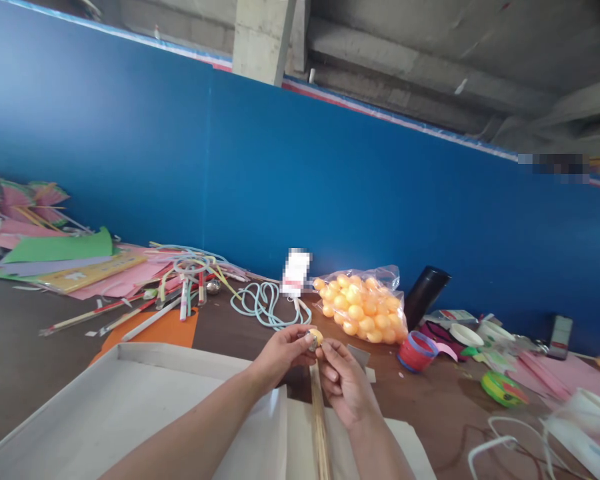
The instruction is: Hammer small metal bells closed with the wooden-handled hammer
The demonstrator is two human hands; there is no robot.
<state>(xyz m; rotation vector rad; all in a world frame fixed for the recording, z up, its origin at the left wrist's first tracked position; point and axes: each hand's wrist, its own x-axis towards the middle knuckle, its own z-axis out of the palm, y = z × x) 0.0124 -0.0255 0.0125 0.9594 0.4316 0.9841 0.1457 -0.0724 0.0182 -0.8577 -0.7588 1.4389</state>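
My left hand point(283, 352) pinches a small orange ball point(316, 335) together with a tiny dark piece at its fingertips. My right hand point(344, 380) is closed just below the ball, its fingertips touching it, and grips thin bamboo sticks point(319, 420) that run down toward me. Both hands hover over the brown table, above the edge of a white tray point(145, 357). Behind them lies a clear bag of orange balls point(363, 305).
Pale blue cords point(260, 303), coloured sticks and paper sheets point(60, 257) lie at the left. A black cylinder point(426, 293), red tape roll point(417, 351), green disc point(503, 389) and pink strips lie at the right. A blue wall point(330, 180) stands behind the table.
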